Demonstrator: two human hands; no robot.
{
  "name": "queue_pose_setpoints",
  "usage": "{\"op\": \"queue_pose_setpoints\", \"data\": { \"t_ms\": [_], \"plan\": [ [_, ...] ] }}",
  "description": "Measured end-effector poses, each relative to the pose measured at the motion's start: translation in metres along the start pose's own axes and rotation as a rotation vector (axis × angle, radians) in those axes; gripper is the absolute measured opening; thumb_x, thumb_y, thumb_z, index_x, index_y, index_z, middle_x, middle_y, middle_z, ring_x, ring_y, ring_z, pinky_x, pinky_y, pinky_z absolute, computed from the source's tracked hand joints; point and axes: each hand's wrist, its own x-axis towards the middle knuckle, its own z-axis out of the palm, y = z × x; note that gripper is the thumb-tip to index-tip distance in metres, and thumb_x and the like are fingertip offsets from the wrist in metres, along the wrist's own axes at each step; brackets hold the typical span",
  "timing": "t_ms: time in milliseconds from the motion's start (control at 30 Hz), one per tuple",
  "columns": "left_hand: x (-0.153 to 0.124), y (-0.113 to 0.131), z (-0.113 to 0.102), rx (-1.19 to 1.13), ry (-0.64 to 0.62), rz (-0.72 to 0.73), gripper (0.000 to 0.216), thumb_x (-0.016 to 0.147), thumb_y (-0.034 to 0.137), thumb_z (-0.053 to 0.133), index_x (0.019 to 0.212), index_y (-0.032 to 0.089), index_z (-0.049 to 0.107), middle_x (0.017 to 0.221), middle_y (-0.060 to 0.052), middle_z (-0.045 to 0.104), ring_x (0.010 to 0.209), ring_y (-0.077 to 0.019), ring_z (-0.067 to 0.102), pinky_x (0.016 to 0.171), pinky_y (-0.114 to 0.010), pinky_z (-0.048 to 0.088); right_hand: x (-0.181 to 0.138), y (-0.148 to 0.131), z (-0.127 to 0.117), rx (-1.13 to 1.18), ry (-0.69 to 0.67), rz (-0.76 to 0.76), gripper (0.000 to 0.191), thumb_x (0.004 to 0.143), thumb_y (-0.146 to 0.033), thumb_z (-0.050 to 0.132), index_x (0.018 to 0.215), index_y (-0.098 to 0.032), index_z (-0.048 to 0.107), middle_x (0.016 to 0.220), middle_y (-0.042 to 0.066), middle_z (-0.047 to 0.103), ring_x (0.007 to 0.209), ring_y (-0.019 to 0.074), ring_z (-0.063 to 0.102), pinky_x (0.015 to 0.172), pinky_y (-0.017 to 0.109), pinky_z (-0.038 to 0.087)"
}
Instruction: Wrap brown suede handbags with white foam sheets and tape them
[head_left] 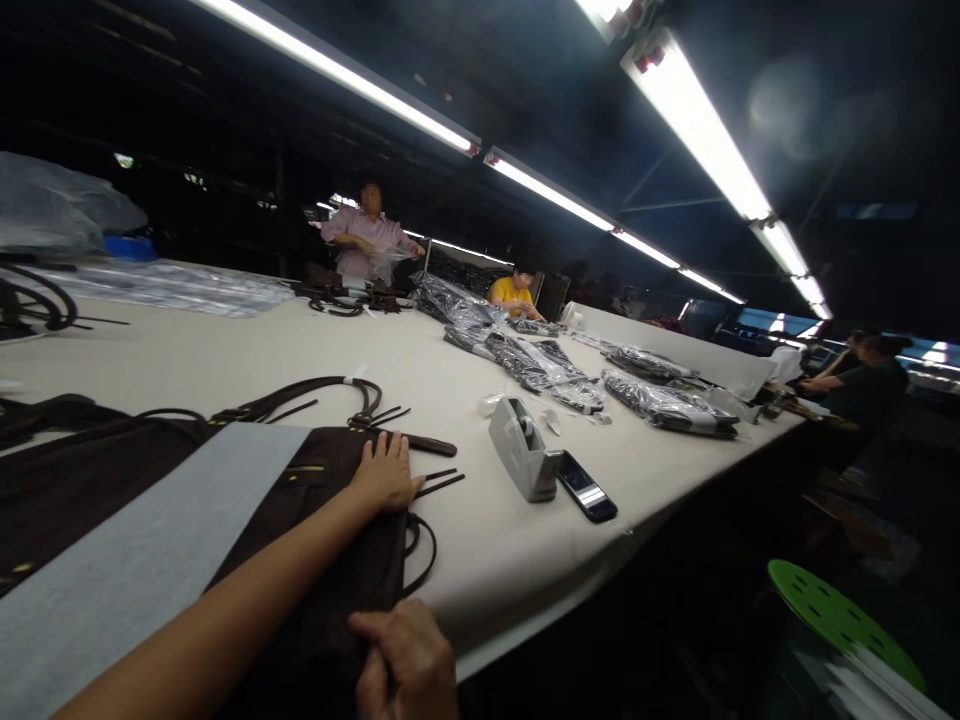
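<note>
A dark brown bag (330, 560) lies flat on the pale table (480, 560) in front of me, its straps (300, 392) trailing toward the far side. A grey sheet (150, 545) lies across it. My left hand (386, 472) rests open and flat on the bag's far corner, fingers stretched out beside a strap end. My right hand (406, 660) is at the bag's near edge by the table's front, with fingers curled and pinching the dark material.
A grey tape dispenser (523, 450) and a phone (587, 487) sit right of the bag. Plastic-wrapped bundles (667, 405) lie farther along. More straps (345, 298) lie at the far end. Co-workers stand and sit around the table. A green stool (840, 620) stands lower right.
</note>
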Motion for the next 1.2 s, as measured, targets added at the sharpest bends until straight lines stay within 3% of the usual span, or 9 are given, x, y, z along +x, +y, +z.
{"op": "queue_pose_setpoints", "data": {
  "t_ms": [100,267,367,467,600,733,867,1033,1200],
  "plan": [
    [0.002,-0.003,-0.002,-0.014,-0.033,0.01,0.079,0.091,0.05,0.036,0.151,0.001,0.02,0.159,-0.02,0.012,0.148,-0.0384,0.009,0.12,-0.054,0.015,0.013,-0.008,-0.023,-0.063,-0.045,-0.034,0.035,0.079,-0.009,0.049,0.105,-0.022,0.068,0.085,0.007,0.062,0.079,0.0206,0.061,0.07,0.034,0.053],
    [0.0,-0.007,-0.002,-0.031,-0.071,0.017,0.078,0.093,0.056,0.038,0.153,0.01,0.017,0.161,-0.016,0.01,0.149,-0.0327,0.008,0.121,-0.055,0.012,0.065,-0.01,-0.055,-0.038,-0.229,-0.103,0.013,0.084,-0.017,0.06,0.091,-0.02,0.07,0.127,0.011,0.059,0.123,0.0258,0.052,0.106,0.044,0.044],
    [0.0,-0.007,-0.001,-0.043,-0.083,0.014,0.078,0.094,0.054,0.038,0.153,0.009,0.015,0.162,-0.016,0.008,0.15,-0.0326,0.006,0.121,-0.054,0.011,0.077,-0.001,-0.046,0.002,-0.462,-0.157,0.037,0.092,-0.028,0.057,0.125,-0.014,0.06,0.136,0.014,0.057,0.134,0.024,0.046,0.114,0.042,0.039],
    [-0.001,-0.007,0.001,-0.062,-0.087,0.023,0.079,0.094,0.051,0.033,0.153,0.004,0.01,0.162,-0.017,0.005,0.149,-0.0351,0.002,0.121,-0.053,0.01,0.054,0.007,-0.028,-0.075,-0.596,-0.158,0.058,0.094,-0.035,0.054,0.143,-0.004,0.043,0.144,0.019,0.049,0.14,0.0267,0.039,0.116,0.045,0.036],
    [0.0,-0.008,0.003,-0.092,-0.078,0.036,0.082,0.092,0.05,0.033,0.153,0.001,0.007,0.162,-0.018,0.002,0.149,-0.0379,-0.001,0.121,-0.054,0.007,0.008,0.012,-0.024,-0.203,-0.522,-0.152,0.066,0.092,-0.029,0.056,0.148,-0.002,0.034,0.152,0.022,0.036,0.147,0.0296,0.024,0.115,0.05,0.036],
    [0.005,-0.011,0.001,-0.135,-0.055,0.05,0.085,0.091,0.054,0.035,0.153,0.001,0.008,0.161,-0.019,0.004,0.149,-0.0381,-0.001,0.121,-0.052,0.007,-0.007,0.02,-0.033,-0.267,-0.489,-0.199,0.077,0.086,-0.022,0.062,0.151,-0.005,0.025,0.15,0.022,0.039,0.146,0.0296,0.027,0.115,0.054,0.035],
    [0.009,-0.016,0.001,-0.183,-0.011,0.062,0.084,0.092,0.054,0.035,0.152,0.001,0.011,0.16,-0.022,0.011,0.149,-0.0365,0.004,0.121,-0.05,0.01,0.001,0.03,-0.031,-0.308,-0.518,-0.315,0.089,0.078,-0.028,0.074,0.149,-0.003,0.028,0.144,0.026,0.045,0.142,0.0356,0.033,0.113,0.06,0.033],
    [0.002,-0.016,-0.001,-0.233,0.052,0.057,0.077,0.095,0.053,0.036,0.152,0.004,0.015,0.159,-0.022,0.014,0.15,-0.0322,0.008,0.121,-0.052,0.014,0.022,0.035,-0.031,-0.328,-0.449,-0.536,0.058,0.087,-0.012,0.054,0.143,-0.011,0.043,0.124,0.017,0.063,0.124,0.0288,0.054,0.109,0.051,0.041],
    [-0.031,-0.037,-0.035,-0.237,0.113,0.122,0.069,0.093,0.041,0.05,0.149,0.007,0.029,0.157,-0.02,0.026,0.147,-0.0287,0.022,0.12,-0.039,0.023,0.054,0.05,-0.063,-0.32,-0.441,-0.639,0.063,0.084,-0.003,0.044,0.146,-0.015,0.042,0.113,0.01,0.069,0.108,0.0229,0.064,0.103,0.045,0.044]
  ]
}}
